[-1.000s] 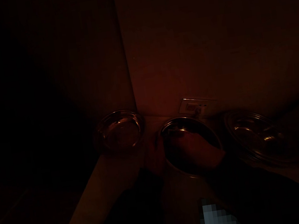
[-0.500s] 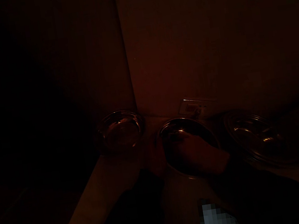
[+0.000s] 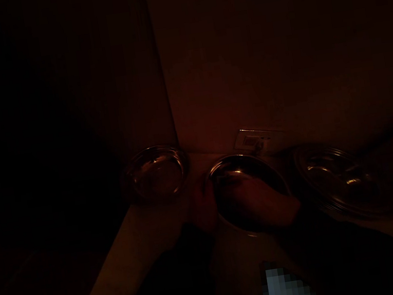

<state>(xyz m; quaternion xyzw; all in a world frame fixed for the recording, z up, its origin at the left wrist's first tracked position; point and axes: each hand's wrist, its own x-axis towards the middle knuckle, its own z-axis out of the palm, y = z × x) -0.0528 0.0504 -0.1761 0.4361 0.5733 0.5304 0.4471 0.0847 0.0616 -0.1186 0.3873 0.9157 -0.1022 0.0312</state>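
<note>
Our right hand (image 3: 260, 202) has slid slightly across the inside of the steel bowl (image 3: 243, 162) and lies flat and open there, while our left hand (image 3: 203, 207) grips the bowl's outer side, as far as the dark shows. Just beyond our left hand sits a second steel bowl (image 3: 156, 173), and right of our right hand a wider steel dish (image 3: 340, 181), all on a pale counter (image 3: 125, 261) in a wall corner, below a wall socket plate (image 3: 253, 141) whose markings are too dark to read.
</note>
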